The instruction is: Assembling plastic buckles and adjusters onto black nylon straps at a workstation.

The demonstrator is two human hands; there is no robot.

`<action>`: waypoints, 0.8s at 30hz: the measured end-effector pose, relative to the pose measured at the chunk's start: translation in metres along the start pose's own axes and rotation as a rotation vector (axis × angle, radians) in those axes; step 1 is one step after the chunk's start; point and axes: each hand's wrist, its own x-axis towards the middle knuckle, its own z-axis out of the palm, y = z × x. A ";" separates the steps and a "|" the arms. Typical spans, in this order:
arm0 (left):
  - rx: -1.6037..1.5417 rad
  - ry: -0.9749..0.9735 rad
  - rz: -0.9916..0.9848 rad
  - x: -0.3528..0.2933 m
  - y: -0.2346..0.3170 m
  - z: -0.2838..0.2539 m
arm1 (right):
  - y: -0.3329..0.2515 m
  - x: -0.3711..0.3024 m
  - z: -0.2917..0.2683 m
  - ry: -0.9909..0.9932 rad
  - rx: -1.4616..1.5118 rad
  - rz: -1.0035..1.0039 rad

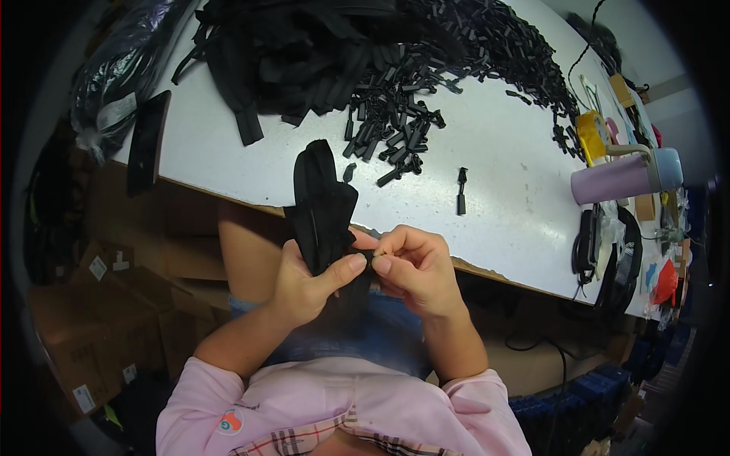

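My left hand (306, 287) grips a folded bundle of black fabric strips (322, 205), which look like zipper tape and stand up above the fist. Fingers of my right hand (420, 272) are pinched together, meeting the left fingertips at the lower end of the strips. Whatever sits between the right fingertips is too small and covered to make out. Both hands are in front of the table's near edge, above my lap. A lone black zipper pull (461, 191) lies on the table beyond my right hand. Farther off is a heap of similar pulls (395, 125).
A big pile of black strips (296, 57) covers the far left of the white table (502, 228). More small black parts (502, 45) spread along the back. On the right are a lilac bottle (616, 178) and yellow tape (591, 135). Cardboard boxes (99, 327) stand lower left.
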 end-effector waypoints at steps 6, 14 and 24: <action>0.062 0.019 -0.041 0.000 0.002 0.005 | 0.016 0.002 0.018 0.225 -0.188 -0.263; 0.108 0.049 0.055 -0.004 -0.002 0.006 | 0.023 0.001 0.011 0.170 -0.519 -0.442; 0.041 -0.017 -0.094 -0.002 0.008 -0.002 | 0.024 0.004 0.010 0.160 -0.714 -0.677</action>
